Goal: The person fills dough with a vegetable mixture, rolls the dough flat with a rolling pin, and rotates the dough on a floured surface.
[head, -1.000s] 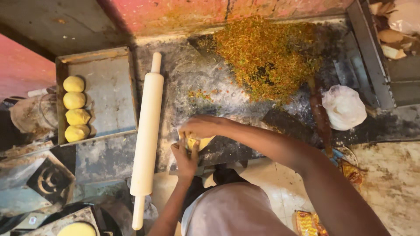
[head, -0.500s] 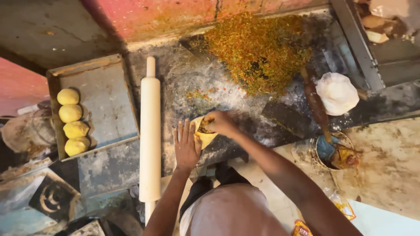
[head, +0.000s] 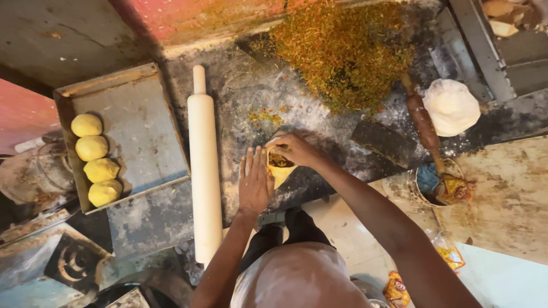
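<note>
Dough sheet (head: 281,173), yellow and folded round a dark spoonful of filling, sits at the near middle of the floury dark worktop (head: 240,97), and the right hand (head: 298,149) has its fingers curled narrow over the far edge, pinching it. Left hand (head: 255,182) lies flat right beside it, fingers straight and only slightly spread, palm on the worktop and touching the sheet's left side. Just left of that hand lies a long white rolling pin (head: 203,165), farther left a metal tray (head: 142,131) with four yellow dough balls (head: 95,159), and far right the orange-green filling heap (head: 342,48).
</note>
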